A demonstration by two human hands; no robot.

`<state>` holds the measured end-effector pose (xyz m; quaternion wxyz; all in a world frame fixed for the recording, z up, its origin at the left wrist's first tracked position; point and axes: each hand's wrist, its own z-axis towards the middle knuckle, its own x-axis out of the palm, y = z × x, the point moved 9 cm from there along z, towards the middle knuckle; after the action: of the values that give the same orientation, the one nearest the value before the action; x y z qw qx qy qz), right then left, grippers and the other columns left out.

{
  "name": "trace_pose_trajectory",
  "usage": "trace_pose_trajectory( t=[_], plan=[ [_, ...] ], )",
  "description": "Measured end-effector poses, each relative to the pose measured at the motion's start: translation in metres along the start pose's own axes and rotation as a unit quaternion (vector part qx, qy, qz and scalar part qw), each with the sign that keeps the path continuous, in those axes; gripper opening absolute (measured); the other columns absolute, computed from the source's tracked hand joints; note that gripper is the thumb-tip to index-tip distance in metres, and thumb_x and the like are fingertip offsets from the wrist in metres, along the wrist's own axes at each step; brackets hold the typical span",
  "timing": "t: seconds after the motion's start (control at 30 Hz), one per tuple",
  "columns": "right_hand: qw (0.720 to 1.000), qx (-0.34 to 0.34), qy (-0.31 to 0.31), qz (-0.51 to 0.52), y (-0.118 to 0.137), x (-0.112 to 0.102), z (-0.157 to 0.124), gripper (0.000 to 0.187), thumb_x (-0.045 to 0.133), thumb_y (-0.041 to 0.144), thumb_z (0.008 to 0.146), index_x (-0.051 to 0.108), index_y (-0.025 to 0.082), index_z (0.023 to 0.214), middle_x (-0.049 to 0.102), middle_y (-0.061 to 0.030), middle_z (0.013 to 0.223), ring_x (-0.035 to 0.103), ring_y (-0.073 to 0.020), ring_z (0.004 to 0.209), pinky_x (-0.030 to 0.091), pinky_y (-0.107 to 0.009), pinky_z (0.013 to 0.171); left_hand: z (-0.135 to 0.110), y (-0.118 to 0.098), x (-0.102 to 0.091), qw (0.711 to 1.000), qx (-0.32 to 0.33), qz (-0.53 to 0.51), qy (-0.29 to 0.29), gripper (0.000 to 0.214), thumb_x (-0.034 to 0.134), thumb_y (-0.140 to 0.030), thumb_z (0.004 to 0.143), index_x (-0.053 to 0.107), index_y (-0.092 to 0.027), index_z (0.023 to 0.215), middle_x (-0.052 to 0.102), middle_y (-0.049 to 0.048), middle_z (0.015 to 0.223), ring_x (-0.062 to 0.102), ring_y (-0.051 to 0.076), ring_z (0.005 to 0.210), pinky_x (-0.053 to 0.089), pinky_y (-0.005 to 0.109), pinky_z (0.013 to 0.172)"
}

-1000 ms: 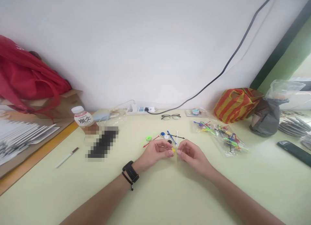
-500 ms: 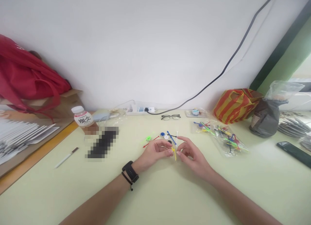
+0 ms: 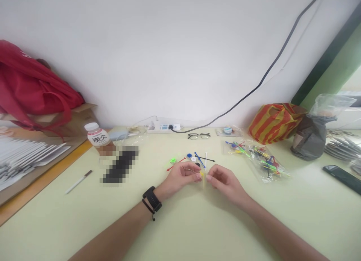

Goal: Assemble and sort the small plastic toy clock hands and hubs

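Note:
Both hands meet at the middle of the pale green table point(image 3: 180, 223). My left hand point(image 3: 180, 176), with a black watch on its wrist, pinches a small yellow plastic piece point(image 3: 202, 174) at its fingertips. My right hand point(image 3: 222, 180) touches the same piece from the right, its fingers curled in on the thin yellow stick point(image 3: 203, 181) that hangs down from it. Just beyond the hands lie loose plastic parts point(image 3: 194, 158): blue, white and black discs, a green piece, and red, blue, white and black sticks.
A clear bag of coloured sticks point(image 3: 261, 159) lies to the right. Glasses point(image 3: 199, 135) and a power strip point(image 3: 163, 128) sit by the wall. A drink bottle point(image 3: 97, 137), a pen point(image 3: 77, 181), a red bag point(image 3: 34, 91), a striped bag point(image 3: 275, 120) and a phone point(image 3: 342, 174) stand around.
My right hand's fingers opened half a second ago and have closed again on the yellow stick. The left hand has stayed in place.

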<state>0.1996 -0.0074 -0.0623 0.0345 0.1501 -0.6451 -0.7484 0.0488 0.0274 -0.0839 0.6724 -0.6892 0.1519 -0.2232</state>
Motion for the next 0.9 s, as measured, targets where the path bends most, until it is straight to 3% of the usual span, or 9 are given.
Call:
trace_pose_trajectory(
  t=[0.17,0.3,0.4,0.5,0.57,0.67,0.77,0.9],
  plan=[
    [1.0,-0.014,0.022,0.001,0.004,0.01,-0.002,0.031,0.067,0.052,0.093,0.062,0.024,0.106,0.07,-0.0052,0.102,0.064,-0.019,0.081,0.05,-0.033,0.074,-0.002,-0.006,0.006,1.0,0.005,0.011,0.012,0.034,0.085,-0.037,0.081,0.073,-0.016,0.105,0.076,0.009,0.1,0.074,0.022,0.092,0.06,0.037,0.087],
    [1.0,-0.007,0.019,-0.022,0.0,0.009,-0.002,0.034,0.064,0.055,0.094,0.064,0.025,0.108,0.07,-0.005,0.099,0.064,-0.0201,0.082,0.05,-0.033,0.074,-0.002,-0.011,0.004,1.0,0.023,-0.003,-0.004,0.032,0.083,-0.038,0.082,0.075,-0.017,0.105,0.074,0.0086,0.106,0.074,0.022,0.09,0.06,0.038,0.087],
    [0.997,-0.027,-0.009,-0.067,0.001,0.002,-0.001,0.036,0.058,0.058,0.097,0.067,0.023,0.09,0.066,-0.0047,0.089,0.06,-0.0202,0.079,0.048,-0.032,0.072,0.001,-0.012,-0.002,0.999,0.027,-0.025,-0.035,0.028,0.083,-0.036,0.081,0.077,-0.017,0.1,0.073,0.0083,0.109,0.073,0.021,0.088,0.059,0.035,0.084],
    [0.993,-0.048,-0.038,-0.103,0.001,-0.006,0.0,0.056,0.045,0.054,0.102,0.056,0.021,0.059,0.061,-0.0062,0.088,0.056,-0.0184,0.074,0.045,-0.032,0.068,0.003,-0.01,-0.006,0.998,0.022,-0.042,-0.05,0.029,0.074,-0.042,0.088,0.075,-0.016,0.099,0.073,0.0096,0.107,0.069,0.02,0.09,0.055,0.03,0.077],
    [0.989,-0.05,-0.064,-0.122,-0.001,-0.012,0.0,0.061,0.043,0.048,0.103,0.048,0.02,0.049,0.061,-0.0065,0.088,0.053,-0.0167,0.068,0.043,-0.032,0.066,0.002,-0.01,-0.005,0.998,0.025,-0.006,-0.053,0.033,0.071,-0.047,0.09,0.072,-0.015,0.101,0.072,0.009,0.102,0.065,0.018,0.086,0.051,0.028,0.072],
    [0.982,-0.057,-0.109,-0.144,0.0,-0.024,-0.003,0.058,0.046,0.036,0.097,0.051,0.021,0.042,0.065,-0.0073,0.089,0.054,-0.0172,0.068,0.044,-0.032,0.068,-0.002,-0.012,-0.001,0.991,0.041,0.113,-0.06,0.036,0.075,-0.046,0.087,0.065,-0.018,0.108,0.066,0.004,0.094,0.06,0.016,0.078,0.047,0.027,0.067],
    [0.976,-0.059,-0.158,-0.138,0.002,-0.037,-0.008,0.049,0.047,0.03,0.09,0.06,0.022,0.044,0.068,-0.0075,0.088,0.058,-0.0193,0.071,0.045,-0.032,0.067,-0.01,-0.02,0.007,0.957,0.077,0.275,-0.052,0.025,0.061,-0.044,0.098,0.061,-0.02,0.105,0.062,0.0013,0.087,0.055,0.016,0.072,0.044,0.029,0.066],
    [0.97,-0.008,-0.217,-0.113,-0.004,-0.055,-0.014,0.035,0.047,0.028,0.087,0.066,0.024,0.059,0.058,-0.0027,0.055,0.051,-0.0185,0.052,0.041,-0.032,0.057,-0.018,-0.038,0.024,0.863,0.184,0.47,-0.011,0.021,0.049,-0.032,0.104,0.064,-0.021,0.094,0.066,0.0068,0.092,0.057,0.025,0.091,0.046,0.039,0.083]
  ],
)
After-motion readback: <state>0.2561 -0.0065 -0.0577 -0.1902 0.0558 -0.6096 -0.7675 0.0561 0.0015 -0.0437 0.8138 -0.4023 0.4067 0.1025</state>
